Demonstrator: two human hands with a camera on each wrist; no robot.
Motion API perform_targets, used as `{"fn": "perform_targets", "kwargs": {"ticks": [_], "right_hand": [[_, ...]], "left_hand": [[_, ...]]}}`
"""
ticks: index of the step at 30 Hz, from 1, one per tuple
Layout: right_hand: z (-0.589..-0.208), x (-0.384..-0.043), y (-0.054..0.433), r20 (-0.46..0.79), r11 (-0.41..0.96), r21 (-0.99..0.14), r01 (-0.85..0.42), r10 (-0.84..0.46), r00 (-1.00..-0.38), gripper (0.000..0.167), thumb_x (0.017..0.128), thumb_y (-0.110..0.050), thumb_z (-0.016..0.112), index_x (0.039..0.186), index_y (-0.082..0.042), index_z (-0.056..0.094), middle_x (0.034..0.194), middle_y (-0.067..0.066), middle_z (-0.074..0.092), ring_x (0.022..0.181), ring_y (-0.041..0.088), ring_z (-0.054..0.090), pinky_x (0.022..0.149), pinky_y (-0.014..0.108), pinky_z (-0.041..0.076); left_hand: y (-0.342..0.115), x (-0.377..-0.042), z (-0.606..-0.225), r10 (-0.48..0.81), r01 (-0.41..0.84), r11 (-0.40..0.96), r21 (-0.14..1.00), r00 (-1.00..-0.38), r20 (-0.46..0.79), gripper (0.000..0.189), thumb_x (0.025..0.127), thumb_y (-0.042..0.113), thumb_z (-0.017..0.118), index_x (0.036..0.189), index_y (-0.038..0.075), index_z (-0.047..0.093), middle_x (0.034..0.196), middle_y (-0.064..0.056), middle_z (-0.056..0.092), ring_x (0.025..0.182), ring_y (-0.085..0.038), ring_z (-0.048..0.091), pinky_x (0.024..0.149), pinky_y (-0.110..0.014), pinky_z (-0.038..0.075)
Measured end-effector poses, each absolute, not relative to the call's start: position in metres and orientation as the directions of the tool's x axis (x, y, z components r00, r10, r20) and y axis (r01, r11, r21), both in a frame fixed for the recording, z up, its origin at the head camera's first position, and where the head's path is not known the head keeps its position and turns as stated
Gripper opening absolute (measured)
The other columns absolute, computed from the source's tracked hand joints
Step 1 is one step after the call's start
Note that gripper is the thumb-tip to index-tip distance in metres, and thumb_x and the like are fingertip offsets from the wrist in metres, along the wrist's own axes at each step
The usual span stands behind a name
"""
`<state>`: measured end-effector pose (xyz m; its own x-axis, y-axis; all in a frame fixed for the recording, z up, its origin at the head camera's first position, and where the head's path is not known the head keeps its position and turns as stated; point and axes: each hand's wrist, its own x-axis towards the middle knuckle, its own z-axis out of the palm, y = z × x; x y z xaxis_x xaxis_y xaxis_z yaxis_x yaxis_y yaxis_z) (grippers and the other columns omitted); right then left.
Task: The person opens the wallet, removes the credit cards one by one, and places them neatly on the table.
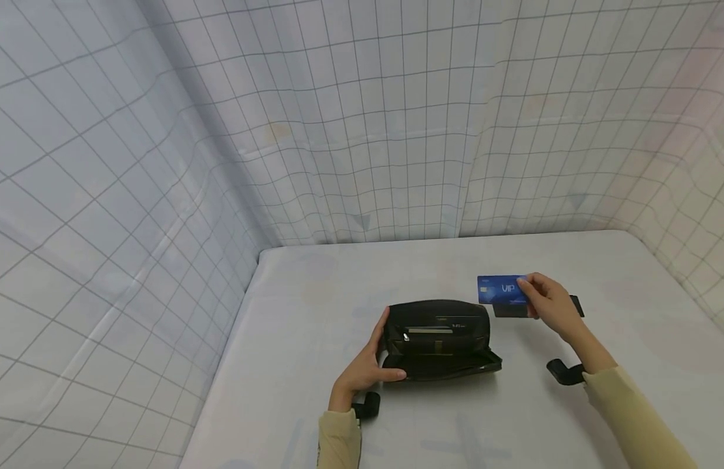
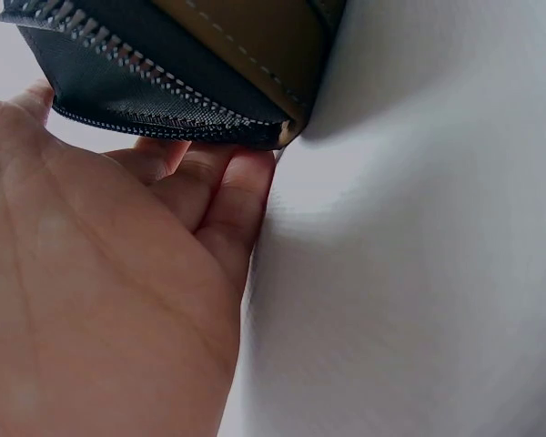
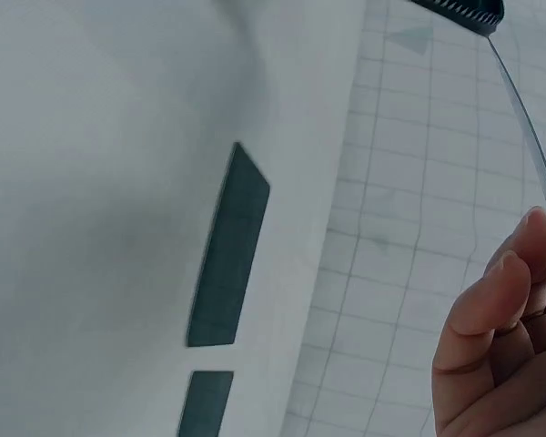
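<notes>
A long black zip wallet lies unzipped on the white table, its mouth facing the person. A pale strip shows in one inner slot. My left hand holds the wallet's left end, thumb along the lower front edge and fingers behind. Close up in the left wrist view, the wallet shows zip teeth and a brown panel. To the upper right, my right hand pinches the right edge of a blue VIP card above the table. The card appears nearly edge-on in the right wrist view.
Two dark flat rectangles, one nearer the wallet and another beyond it, lie on the table beneath the right hand. Grid-patterned white curtains hang behind and beside the table. Black devices are worn at both wrists.
</notes>
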<state>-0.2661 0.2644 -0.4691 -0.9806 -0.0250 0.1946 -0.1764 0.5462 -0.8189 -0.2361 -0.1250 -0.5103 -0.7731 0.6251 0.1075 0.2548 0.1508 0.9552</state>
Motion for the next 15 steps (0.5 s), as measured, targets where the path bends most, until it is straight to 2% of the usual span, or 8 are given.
{"fn": "perform_targets", "kwargs": {"ticks": [8, 15], "right_hand": [[-0.491, -0.256, 0.292, 0.082, 0.635, -0.767, -0.085, -0.034, -0.996, 0.039, 0.1, -0.039, 0.047, 0.093, -0.001, 0.055, 0.059, 0.006, 0.052, 0.052, 0.019, 0.048, 0.046, 0.029, 0.038], [-0.505, -0.25, 0.304, -0.006, 0.659, -0.751, -0.03, -0.052, -0.999, 0.041, 0.098, -0.04, 0.052, 0.097, 0.0, 0.061, 0.059, 0.003, 0.052, 0.053, 0.018, 0.049, 0.049, 0.03, 0.038]], "left_hand": [[-0.124, -0.236, -0.511, 0.621, 0.251, 0.153, 0.956, -0.777, 0.105, 0.114, 0.08, 0.032, 0.078, 0.153, 0.022, -0.008, 0.157, -0.004, -0.011, 0.142, -0.024, -0.005, 0.108, -0.056, 0.011], [-0.124, -0.236, -0.511, 0.619, 0.254, 0.165, 0.953, -0.779, 0.1, 0.113, 0.08, 0.031, 0.078, 0.153, 0.022, -0.007, 0.157, -0.005, -0.011, 0.142, -0.026, -0.005, 0.108, -0.057, 0.012]]}}
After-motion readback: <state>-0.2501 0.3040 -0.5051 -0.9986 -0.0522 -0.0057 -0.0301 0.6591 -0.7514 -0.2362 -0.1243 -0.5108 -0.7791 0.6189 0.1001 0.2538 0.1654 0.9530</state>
